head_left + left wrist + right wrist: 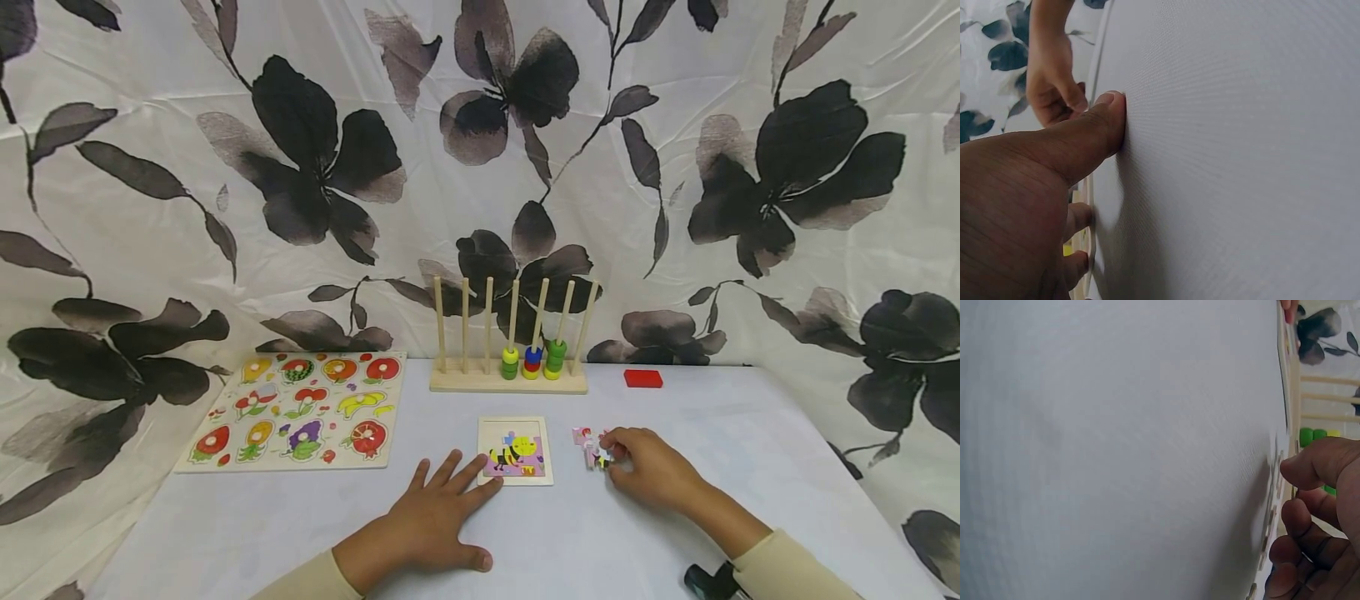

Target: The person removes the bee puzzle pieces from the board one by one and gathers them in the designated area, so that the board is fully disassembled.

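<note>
- A small cluster of puzzle pieces (587, 450), pink and white with black and yellow bits, lies on the desk just right of the framed puzzle, partly covered by the right hand's fingers
- The right hand (651, 468) reaches over that cluster; its grip is a pinch, thumb and forefinger closed on a thin piece that shows edge-on in the right wrist view, the other fingers curled
- Just left of the pieces is the square wooden frame (549, 454), lying flat, with a bee picture (517, 454) on purple inside it and a pale strip above the picture
- The left hand (435, 517) lies palm down with fingers spread, some fingertips touching the left side of the frame; its grip holds nothing
- Behind the frame stands a peg stand (457, 382) with seven upright pegs; three carry rings (555, 358): yellow over green, blue over red and yellow, green over yellow
- To the right of the stand, a red block (643, 379) lies flat
- On the left, well apart from the right hand, lies a fruit board (285, 468) with watermelon, cherries, bananas and grapes
- A black object (708, 582) sits by the right sleeve (787, 571)
- The white-covered desk (555, 550) carries these things, with floral cloth (442, 200) hanging behind
</note>
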Motion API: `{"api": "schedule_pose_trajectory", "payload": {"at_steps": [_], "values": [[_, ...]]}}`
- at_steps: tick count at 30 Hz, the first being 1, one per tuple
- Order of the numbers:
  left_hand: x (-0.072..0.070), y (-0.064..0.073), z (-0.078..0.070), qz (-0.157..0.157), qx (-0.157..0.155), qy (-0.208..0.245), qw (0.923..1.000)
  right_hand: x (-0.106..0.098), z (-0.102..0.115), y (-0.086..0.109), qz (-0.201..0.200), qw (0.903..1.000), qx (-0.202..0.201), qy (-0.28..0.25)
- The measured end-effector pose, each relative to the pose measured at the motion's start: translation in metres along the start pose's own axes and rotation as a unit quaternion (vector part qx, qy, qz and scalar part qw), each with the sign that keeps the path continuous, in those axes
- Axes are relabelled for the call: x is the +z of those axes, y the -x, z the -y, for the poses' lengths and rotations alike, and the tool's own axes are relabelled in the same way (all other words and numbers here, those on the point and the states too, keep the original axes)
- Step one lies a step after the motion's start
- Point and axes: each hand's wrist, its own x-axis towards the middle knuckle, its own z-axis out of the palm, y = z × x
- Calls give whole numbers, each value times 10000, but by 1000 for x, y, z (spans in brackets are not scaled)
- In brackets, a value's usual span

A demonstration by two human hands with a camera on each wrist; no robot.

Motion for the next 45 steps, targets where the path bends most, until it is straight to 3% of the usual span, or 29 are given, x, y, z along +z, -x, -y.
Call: {"api": "schedule_pose_trajectory", "payload": {"at_steps": [25,36,45], "values": [[-1,2,-1,-16,50,47,10000,8,10,-2,342,9993,80,-88],[-2,4,0,-66,101,36,9999,4,9,-2,432,9989,-153,-13],[0,3,1,-97,117,26,9999,1,20,-9,238,9997,-97,-43]]}}
